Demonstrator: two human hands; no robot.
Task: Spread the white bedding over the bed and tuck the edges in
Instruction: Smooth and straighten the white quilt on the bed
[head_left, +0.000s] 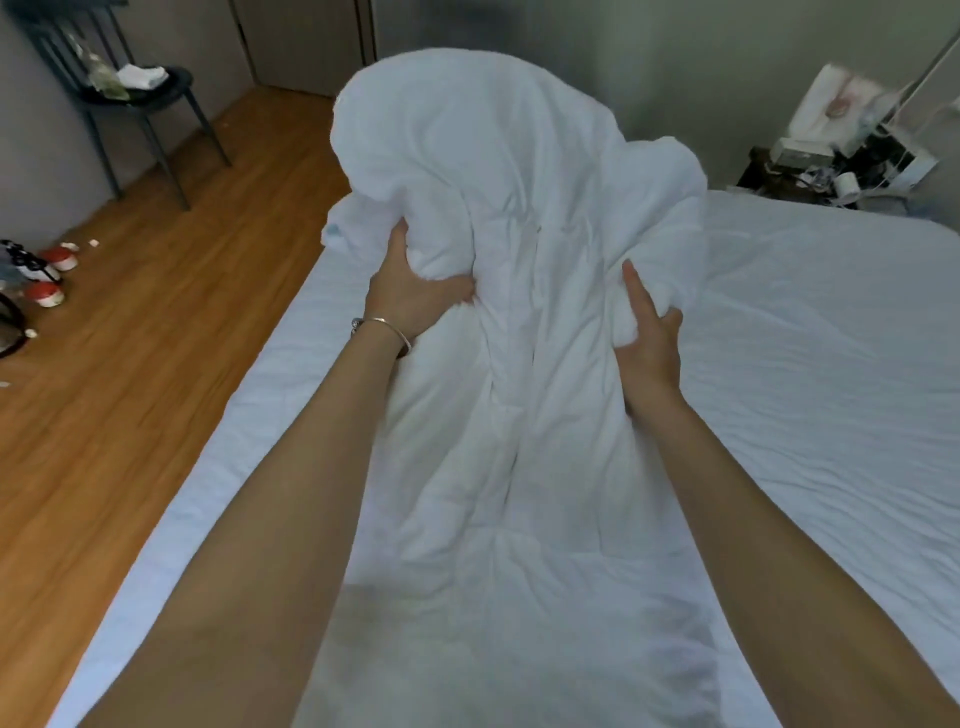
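While the white bedding (493, 218) billows bunched above the bed (810, 374), we judge it soft, light and floppy. Our left hand (410, 296) and right hand (649, 338) each clutch a fistful; its true corners seem buried, so we'd seek an edge. Left of the bed stands a chair (140, 93).

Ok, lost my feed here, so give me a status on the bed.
Left hand and right hand both gripping white bedding. Bedding bunched, lifted, not spread. Bed ahead, nothing blocking.
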